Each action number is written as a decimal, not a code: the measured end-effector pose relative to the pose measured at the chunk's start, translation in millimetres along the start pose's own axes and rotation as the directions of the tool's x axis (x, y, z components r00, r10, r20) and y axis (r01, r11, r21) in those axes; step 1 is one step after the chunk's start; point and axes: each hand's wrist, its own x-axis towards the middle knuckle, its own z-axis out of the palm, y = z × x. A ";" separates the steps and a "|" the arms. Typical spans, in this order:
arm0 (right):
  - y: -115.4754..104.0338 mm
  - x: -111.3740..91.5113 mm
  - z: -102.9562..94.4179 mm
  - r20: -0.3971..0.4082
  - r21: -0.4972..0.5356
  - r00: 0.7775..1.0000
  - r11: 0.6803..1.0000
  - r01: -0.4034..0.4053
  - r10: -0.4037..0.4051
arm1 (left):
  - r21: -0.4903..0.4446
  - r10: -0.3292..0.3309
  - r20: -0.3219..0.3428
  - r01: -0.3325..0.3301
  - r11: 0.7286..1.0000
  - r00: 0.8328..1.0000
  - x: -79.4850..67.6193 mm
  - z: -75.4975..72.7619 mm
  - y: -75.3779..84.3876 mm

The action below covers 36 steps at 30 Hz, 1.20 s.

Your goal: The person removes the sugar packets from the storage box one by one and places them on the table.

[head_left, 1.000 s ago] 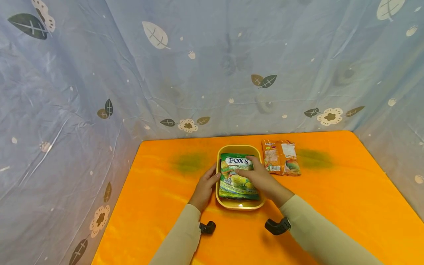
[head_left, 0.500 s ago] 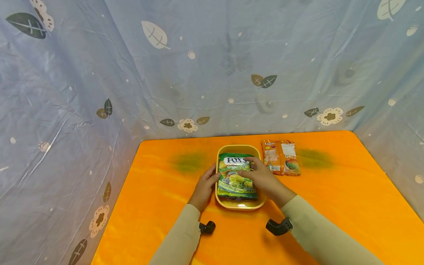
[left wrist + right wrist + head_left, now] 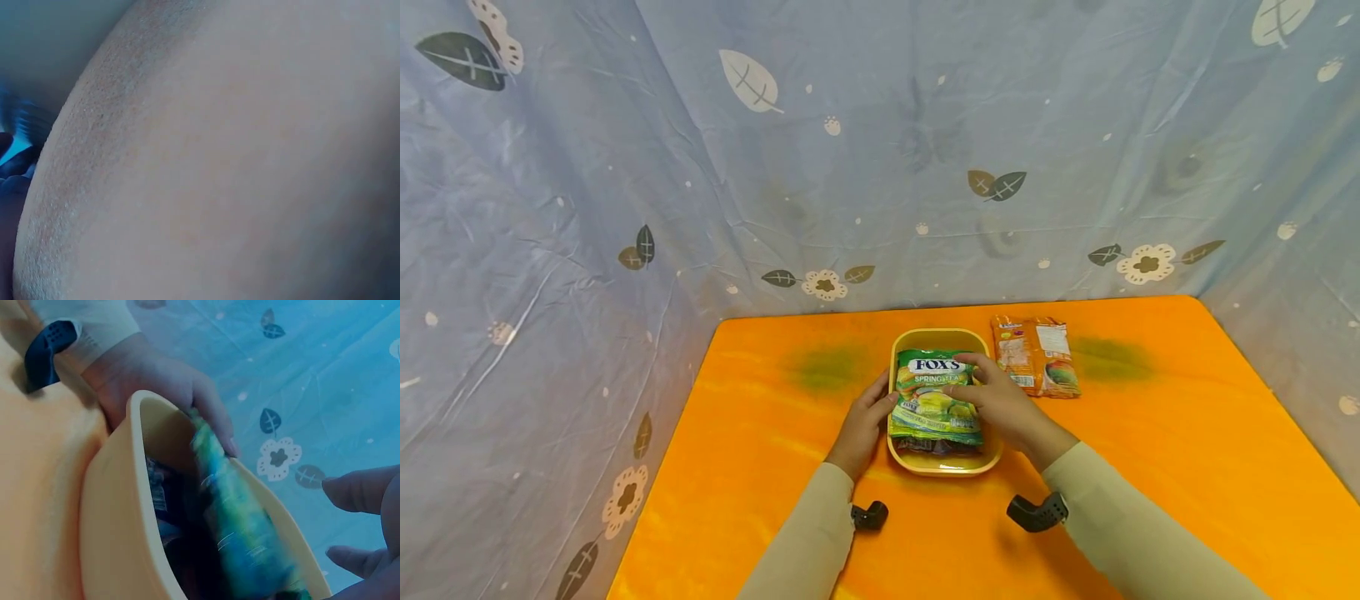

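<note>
A green Fox's Spring Tea candy bag lies label-up in a yellow bin, over dark packets that show below its lower edge. In the right wrist view the bag looks raised and slanted, with a dark gap beneath. My left hand rests against the bin's left wall, thumb and finger tips at the rim. My right hand hovers over the bag's right side, thumb and fingers spread apart; I see no pinch on the bag. The left wrist view is mostly blurred skin.
An orange packaging piece with a mango picture lies at the bin's right, near the back edge. The table cover is orange. Patterned blue cloth walls rise behind and at both sides.
The candy bag has shifted a little, and its lower edge has drawn back, baring more of the dark packets. My right hand has moved slightly right. My left hand stays put.
</note>
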 end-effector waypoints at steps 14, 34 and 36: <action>9.6 4.9 -3.7 -0.038 -0.010 0.998 0.999 0.048 -0.048 | -0.011 -0.009 0.005 0.009 1.000 1.000 0.9 -0.4 0.4; 10.9 0.7 4.0 -0.086 -0.186 0.995 0.982 0.037 -0.053 | 0.016 0.003 0.002 -0.003 1.000 1.000 -0.1 0.0 0.5; 11.1 0.4 3.6 -0.084 -0.177 0.995 0.984 0.035 -0.050 | 0.019 0.007 0.004 -0.007 1.000 1.000 0.0 0.1 0.2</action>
